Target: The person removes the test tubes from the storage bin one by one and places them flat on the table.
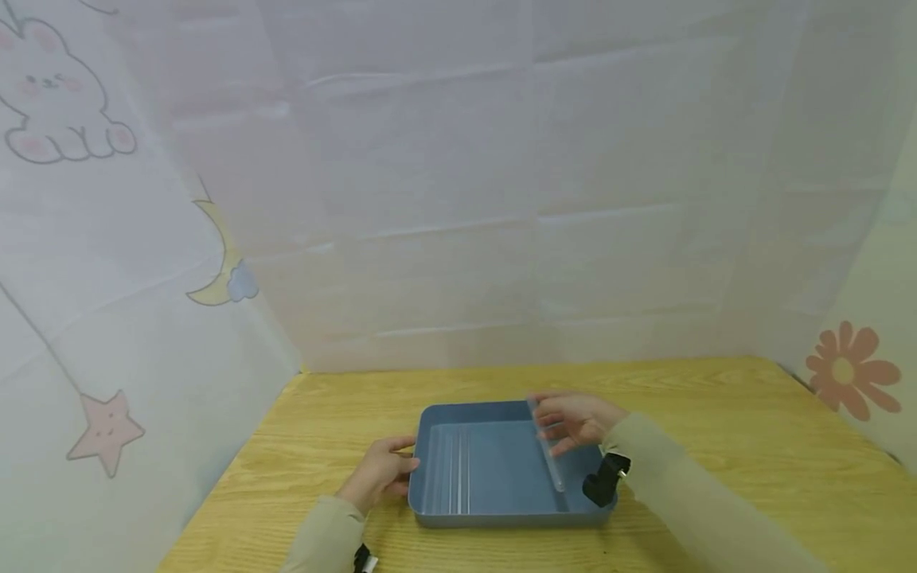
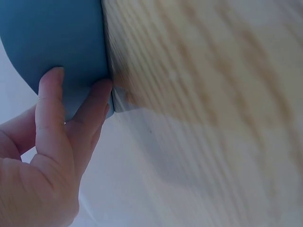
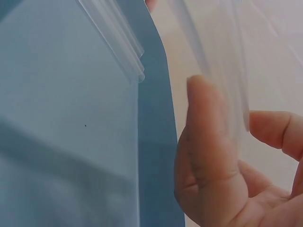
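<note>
A shallow blue tray [image 1: 501, 461] rests on the table. My left hand [image 1: 383, 471] is at its left side. In the left wrist view, extended fingertips [image 2: 51, 78] press the tray's outer wall [image 2: 71, 28], low down close to the tabletop. Over the tray's right part, my right hand [image 1: 576, 420] pinches a long clear tube [image 1: 548, 450] between thumb and fingers. That tube slants, its lower end above the tray floor. Several more clear tubes [image 1: 460, 473] lie side by side along the left of the tray. Their rounded ends show in the right wrist view.
The wooden table [image 1: 716, 446] runs back to a pale cloth wall [image 1: 537, 239]. Printed cloth with a star [image 1: 107, 434] hangs at the left, and a flower print [image 1: 852, 370] is at the right. A black wrist camera [image 1: 606, 479] overlaps the tray's right edge.
</note>
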{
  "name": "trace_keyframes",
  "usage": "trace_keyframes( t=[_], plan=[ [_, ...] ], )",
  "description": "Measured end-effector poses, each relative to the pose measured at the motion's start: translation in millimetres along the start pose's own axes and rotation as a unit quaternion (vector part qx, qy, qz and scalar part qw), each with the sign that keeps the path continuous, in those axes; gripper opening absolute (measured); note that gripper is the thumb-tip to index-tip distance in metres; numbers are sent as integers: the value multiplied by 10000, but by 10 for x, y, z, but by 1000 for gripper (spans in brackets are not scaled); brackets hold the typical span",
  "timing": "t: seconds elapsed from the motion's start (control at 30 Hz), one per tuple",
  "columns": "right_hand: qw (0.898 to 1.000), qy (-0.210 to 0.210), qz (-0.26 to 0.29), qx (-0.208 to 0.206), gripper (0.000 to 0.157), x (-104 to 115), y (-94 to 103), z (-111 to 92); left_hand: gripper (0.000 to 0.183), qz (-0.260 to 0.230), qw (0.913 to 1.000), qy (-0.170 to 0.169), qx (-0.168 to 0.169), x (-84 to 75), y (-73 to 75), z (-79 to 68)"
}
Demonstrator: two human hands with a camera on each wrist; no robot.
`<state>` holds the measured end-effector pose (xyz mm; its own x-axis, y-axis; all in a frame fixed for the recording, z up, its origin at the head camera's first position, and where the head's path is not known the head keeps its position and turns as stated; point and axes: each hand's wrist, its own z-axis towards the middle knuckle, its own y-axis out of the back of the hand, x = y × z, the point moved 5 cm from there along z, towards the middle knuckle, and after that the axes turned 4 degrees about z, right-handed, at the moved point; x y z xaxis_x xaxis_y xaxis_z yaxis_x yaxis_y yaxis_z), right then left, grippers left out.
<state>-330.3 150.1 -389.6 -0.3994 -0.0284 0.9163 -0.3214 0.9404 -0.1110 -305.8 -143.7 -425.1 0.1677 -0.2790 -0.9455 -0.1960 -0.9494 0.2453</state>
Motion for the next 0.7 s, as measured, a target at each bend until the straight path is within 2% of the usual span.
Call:
trace_keyframes(
  t=[0.27, 0.43, 0.7],
  plan=[
    [10000, -12, 12, -10, 66, -20, 103, -46, 48, 135, 9998, 54, -141, -3, 13, 14],
    [10000, 9, 21, -80, 67, -12, 162, -72, 49, 152, 9998, 39, -124, -16, 7, 17],
    [10000, 61, -5, 34, 67, 3, 234, -120, 49, 109, 9999, 53, -94, -16, 11, -10]
  ],
)
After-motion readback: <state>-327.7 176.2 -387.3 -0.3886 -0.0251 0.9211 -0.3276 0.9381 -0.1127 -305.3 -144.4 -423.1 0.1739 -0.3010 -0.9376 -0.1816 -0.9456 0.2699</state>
